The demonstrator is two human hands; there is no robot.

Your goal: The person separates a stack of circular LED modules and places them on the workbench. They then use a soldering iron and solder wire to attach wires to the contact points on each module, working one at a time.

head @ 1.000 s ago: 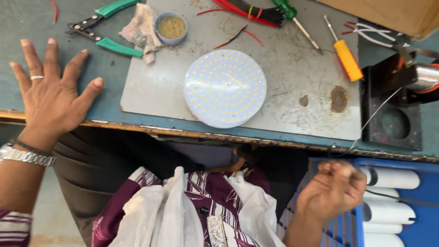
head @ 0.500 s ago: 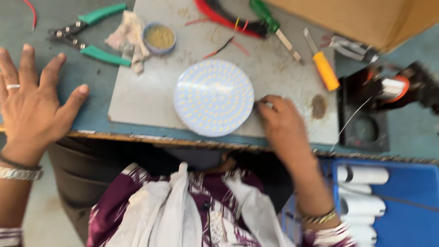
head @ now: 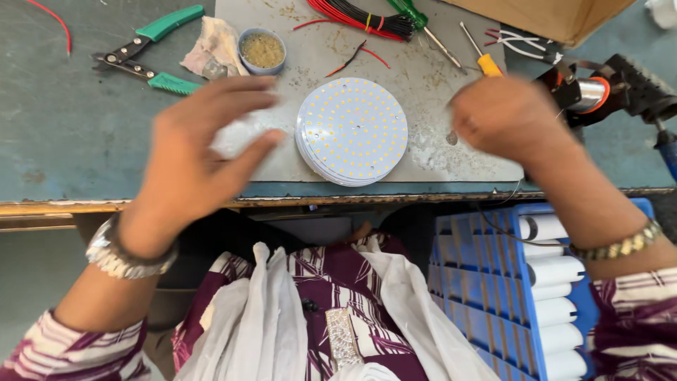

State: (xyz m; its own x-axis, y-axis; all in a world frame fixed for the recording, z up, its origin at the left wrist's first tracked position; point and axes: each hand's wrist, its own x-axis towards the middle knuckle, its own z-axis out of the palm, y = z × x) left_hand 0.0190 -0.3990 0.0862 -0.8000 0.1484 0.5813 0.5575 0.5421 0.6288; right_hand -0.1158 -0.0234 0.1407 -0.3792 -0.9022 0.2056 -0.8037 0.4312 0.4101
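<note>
1. Head view, centre: stack of round white LED discs (head: pixel 351 131) lies flat on the grey mat (head: pixel 451 152), near the front edge of the bench (head: pixel 63 134). Neither hand touches it.
2. Left hand (head: pixel 204 148), left of centre: raised over the mat's left edge, just left of the stack, fingers and thumb curled narrow. Something pale and blurred sits at the fingertips; can't tell if it is gripped.
3. Right hand (head: pixel 504 116), right of centre: loosely closed, motion-blurred, hovering just right of the stack. Can't tell whether it holds anything.
4. Upper left: green-handled pliers (head: pixel 144 51), crumpled rag (head: pixel 215 46), small round tub (head: pixel 262 49). Top centre: red and black wire bundle (head: pixel 356 17). Upper right: yellow-handled screwdriver (head: pixel 479 53), soldering gear (head: pixel 606 88).
5. Lower right: blue tray (head: pixel 479 282) of white tubes (head: pixel 553 271), below bench level.
6. Judgement: step looks like closing in on the stack from both sides. Next move calls for a two-sided rim grip on the top disc only, without smearing the LED face.
</note>
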